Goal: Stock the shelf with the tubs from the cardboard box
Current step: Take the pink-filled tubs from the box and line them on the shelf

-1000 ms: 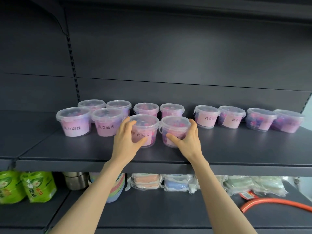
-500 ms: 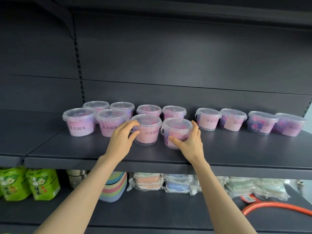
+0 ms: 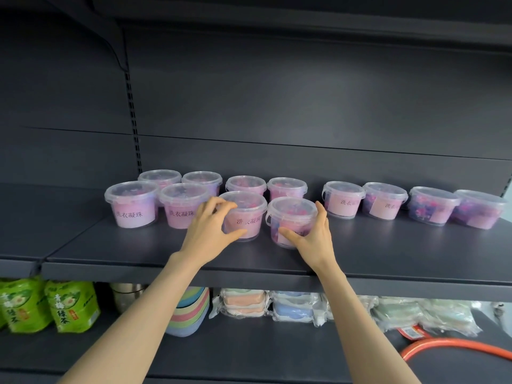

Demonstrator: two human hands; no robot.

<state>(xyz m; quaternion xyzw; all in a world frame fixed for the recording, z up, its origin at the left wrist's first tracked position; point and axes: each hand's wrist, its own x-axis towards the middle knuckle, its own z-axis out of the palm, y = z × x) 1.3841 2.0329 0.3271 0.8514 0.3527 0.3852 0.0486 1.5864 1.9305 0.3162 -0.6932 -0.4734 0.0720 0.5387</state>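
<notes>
- Twelve clear plastic tubs of pink and purple beads stand on the dark grey metal shelf (image 3: 388,250), so much of the stocking looks done.
- The left hand (image 3: 210,231) grips the pink-labelled front tub (image 3: 246,214), fingers curled over its rim and thumb low on its wall.
- The right hand (image 3: 313,239) grips the neighbouring front tub (image 3: 292,214), thumb across its face, its label turned partly aside. Both tubs sit on the shelf, just beside each other.
- Left of them the tubs stand two deep. The four single-row tubs (image 3: 385,199) to the right have bare shelf in front, so more could go there.
- The cardboard box is out of sight, so I cannot tell how many tubs remain.
</notes>
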